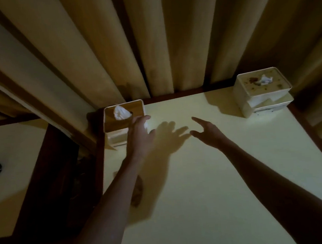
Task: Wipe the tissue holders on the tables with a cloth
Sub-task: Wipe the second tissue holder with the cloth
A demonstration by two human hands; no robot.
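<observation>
My left hand [140, 137] reaches to the tissue holder [120, 123] at the far left corner of the table [210, 185], fingers straight and relaxed, their tips at the near right corner of its wooden lid; I cannot tell for sure whether they touch it. A white tissue [120, 112] stands up from the slot in that lid. My right hand [207, 130] hovers above the middle of the table toward its far edge, fingers spread wide and holding nothing. A second tissue holder [261, 91], pale and with a spotted lid, sits at the far right corner with a crumpled tissue poking out. Padded wall panels [159, 40] rise behind the far edge.
</observation>
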